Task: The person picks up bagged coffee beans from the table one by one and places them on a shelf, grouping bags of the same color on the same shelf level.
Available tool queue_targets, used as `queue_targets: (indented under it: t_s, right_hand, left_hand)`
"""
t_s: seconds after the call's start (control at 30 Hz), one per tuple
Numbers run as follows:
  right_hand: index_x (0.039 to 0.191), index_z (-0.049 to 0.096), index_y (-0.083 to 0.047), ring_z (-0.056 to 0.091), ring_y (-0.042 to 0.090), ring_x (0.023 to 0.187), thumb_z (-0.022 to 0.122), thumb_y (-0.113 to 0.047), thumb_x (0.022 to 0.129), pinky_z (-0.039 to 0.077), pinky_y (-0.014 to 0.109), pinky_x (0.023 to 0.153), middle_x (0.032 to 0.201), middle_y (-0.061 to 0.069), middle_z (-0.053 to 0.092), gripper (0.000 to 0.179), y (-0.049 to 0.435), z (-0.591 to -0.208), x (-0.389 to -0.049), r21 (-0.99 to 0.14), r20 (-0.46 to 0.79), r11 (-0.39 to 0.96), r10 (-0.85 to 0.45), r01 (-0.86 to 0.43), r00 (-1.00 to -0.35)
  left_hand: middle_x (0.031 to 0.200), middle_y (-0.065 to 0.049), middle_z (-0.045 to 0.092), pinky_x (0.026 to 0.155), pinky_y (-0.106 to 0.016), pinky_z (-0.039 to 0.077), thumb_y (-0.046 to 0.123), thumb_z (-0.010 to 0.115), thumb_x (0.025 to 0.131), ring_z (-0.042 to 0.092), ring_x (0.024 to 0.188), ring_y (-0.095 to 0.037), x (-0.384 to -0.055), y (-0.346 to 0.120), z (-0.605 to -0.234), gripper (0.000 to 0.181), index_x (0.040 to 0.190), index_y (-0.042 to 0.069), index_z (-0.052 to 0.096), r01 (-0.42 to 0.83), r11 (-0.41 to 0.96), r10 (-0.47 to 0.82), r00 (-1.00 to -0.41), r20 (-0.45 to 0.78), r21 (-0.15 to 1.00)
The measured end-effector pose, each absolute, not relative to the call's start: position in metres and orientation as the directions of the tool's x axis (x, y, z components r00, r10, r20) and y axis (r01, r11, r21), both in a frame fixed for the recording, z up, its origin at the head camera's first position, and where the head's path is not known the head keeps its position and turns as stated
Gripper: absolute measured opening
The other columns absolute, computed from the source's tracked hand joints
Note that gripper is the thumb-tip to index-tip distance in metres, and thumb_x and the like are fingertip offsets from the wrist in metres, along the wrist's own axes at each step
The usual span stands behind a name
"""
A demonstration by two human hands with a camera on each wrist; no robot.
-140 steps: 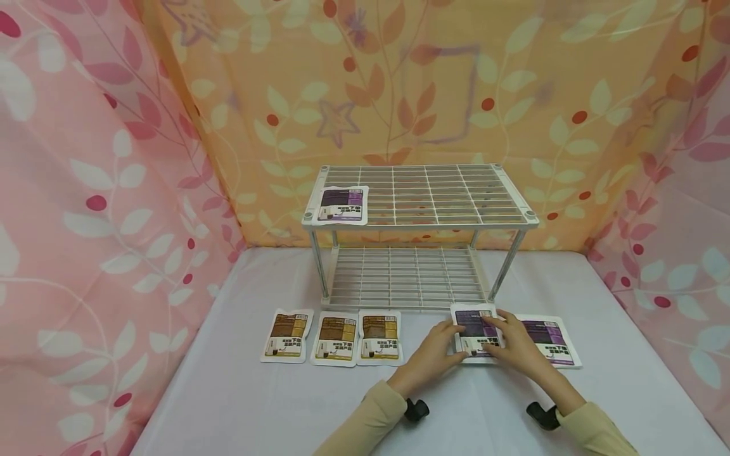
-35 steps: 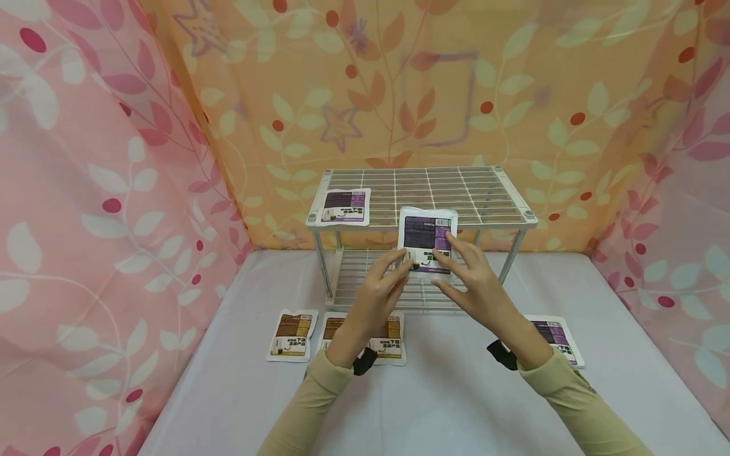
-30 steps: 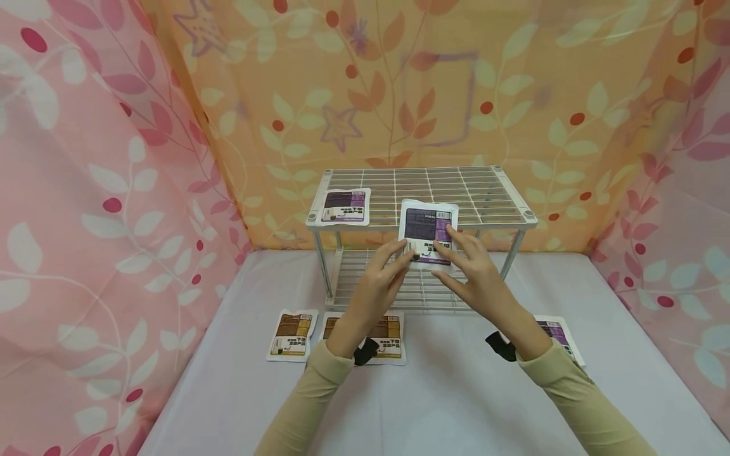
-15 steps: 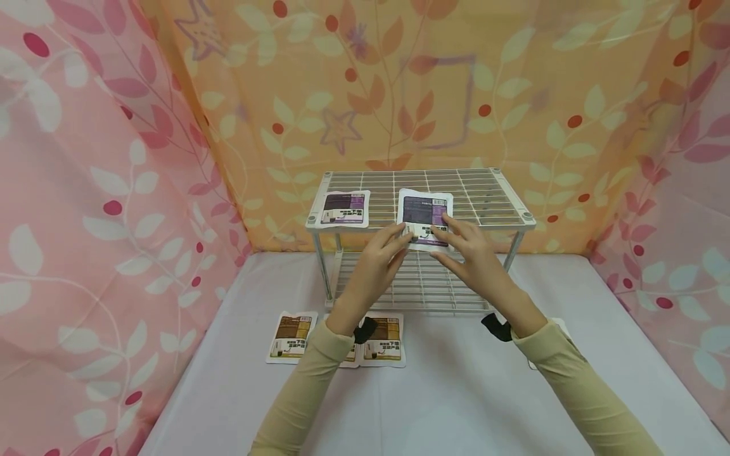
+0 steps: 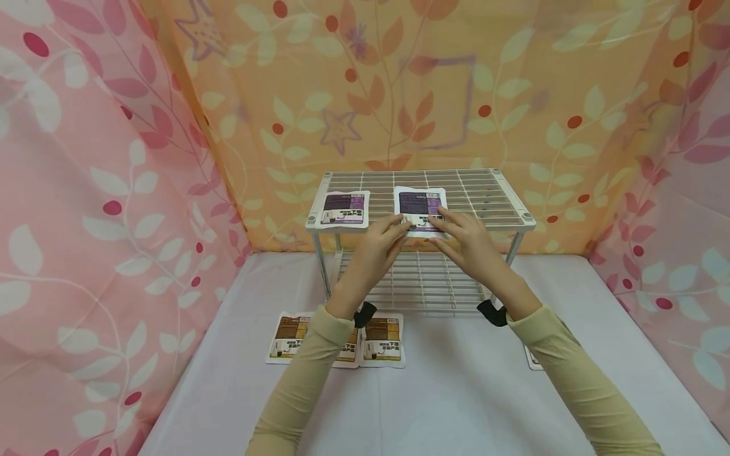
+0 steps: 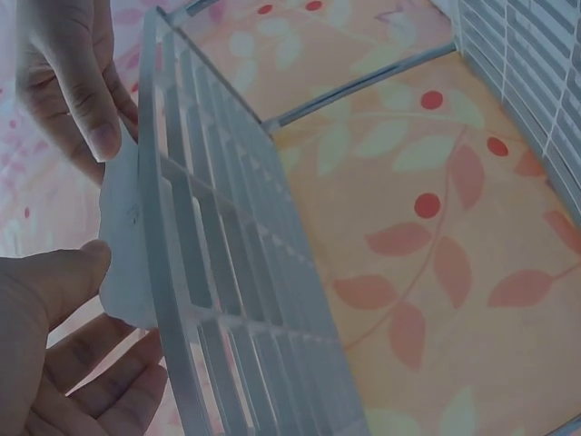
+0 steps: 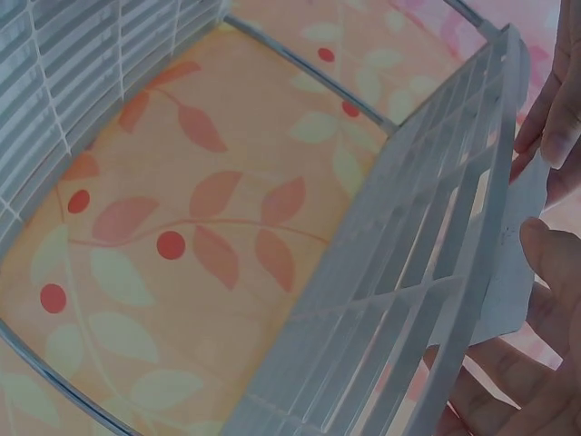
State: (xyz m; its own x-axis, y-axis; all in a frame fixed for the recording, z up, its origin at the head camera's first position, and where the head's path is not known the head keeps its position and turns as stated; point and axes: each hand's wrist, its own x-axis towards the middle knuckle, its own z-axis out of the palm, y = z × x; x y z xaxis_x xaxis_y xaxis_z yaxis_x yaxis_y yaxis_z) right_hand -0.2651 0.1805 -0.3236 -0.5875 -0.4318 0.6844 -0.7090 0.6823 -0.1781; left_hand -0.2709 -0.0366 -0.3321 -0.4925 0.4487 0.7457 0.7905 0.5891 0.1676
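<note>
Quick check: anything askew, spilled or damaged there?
No spill or damage shows. Only the purple pouch between left hand and right hand stands out: its near edge juts past the white rack's front rim. The rightmost pouch is mostly hidden by the sleeve.

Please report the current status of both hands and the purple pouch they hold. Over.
Left hand and right hand both gripping purple pouch. Pouch at upper shelf, overhanging at front. Second purple pouch to its left, apart; nothing visibly blocking.
</note>
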Motion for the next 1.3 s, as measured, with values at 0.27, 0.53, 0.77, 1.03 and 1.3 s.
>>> queue_targets:
  t_s: [0.27, 0.53, 0.77, 1.03, 1.3]
  right_hand:
    - [0.122, 0.060, -0.004, 0.048, 0.043, 0.116, 0.069, -0.016, 0.083, 0.034, 0.065, 0.094, 0.131, 0.023, 0.050, 0.042, 0.179, -0.322, -0.275, -0.198, 0.649, 0.708, -0.423, -0.678, -0.632]
    - [0.126, 0.057, -0.003, 0.046, 0.042, 0.119, 0.064, -0.020, 0.088, 0.030, 0.062, 0.098, 0.134, 0.023, 0.048, 0.042, 0.180, -0.319, -0.279, -0.199, 0.598, 0.730, -0.438, -0.654, -0.671]
    - [0.131, 0.052, -0.005, 0.043, 0.040, 0.123, 0.058, -0.022, 0.092, 0.025, 0.061, 0.104, 0.137, 0.022, 0.045, 0.043, 0.181, -0.318, -0.282, -0.192, 0.553, 0.741, -0.460, -0.643, -0.695]
    - [0.136, 0.047, -0.009, 0.037, 0.041, 0.127, 0.054, -0.025, 0.094, 0.022, 0.062, 0.105, 0.142, 0.019, 0.040, 0.045, 0.179, -0.315, -0.282, -0.198, 0.493, 0.767, -0.460, -0.610, -0.738]
    - [0.137, 0.046, -0.011, 0.033, 0.041, 0.130, 0.053, -0.026, 0.095, 0.020, 0.065, 0.104, 0.143, 0.017, 0.039, 0.045, 0.178, -0.314, -0.285, -0.202, 0.468, 0.771, -0.465, -0.603, -0.751]
  left_hand:
    - [0.122, -0.015, 0.058, 0.090, -0.026, 0.049, 0.011, 0.056, 0.092, 0.055, 0.113, -0.027, -0.280, -0.038, -0.325, 0.028, 0.119, 0.005, 0.062, 0.764, 0.626, 0.494, -0.543, 0.679, 0.155]
    - [0.117, -0.012, 0.060, 0.088, -0.024, 0.050, 0.012, 0.054, 0.093, 0.059, 0.106, -0.023, -0.287, -0.038, -0.318, 0.027, 0.117, 0.005, 0.062, 0.755, 0.639, 0.537, -0.575, 0.617, 0.147]
    - [0.110, -0.010, 0.063, 0.083, -0.022, 0.050, 0.011, 0.056, 0.092, 0.062, 0.096, -0.019, -0.290, -0.037, -0.310, 0.025, 0.114, 0.003, 0.063, 0.754, 0.643, 0.565, -0.586, 0.581, 0.136]
    - [0.112, -0.009, 0.062, 0.087, -0.024, 0.050, 0.017, 0.056, 0.093, 0.060, 0.101, -0.020, -0.289, -0.037, -0.306, 0.027, 0.116, 0.005, 0.063, 0.708, 0.687, 0.547, -0.654, 0.522, 0.167]
    - [0.112, -0.009, 0.062, 0.085, -0.027, 0.051, 0.019, 0.057, 0.093, 0.061, 0.099, -0.020, -0.288, -0.038, -0.301, 0.027, 0.115, 0.005, 0.063, 0.683, 0.708, 0.531, -0.681, 0.505, 0.177]
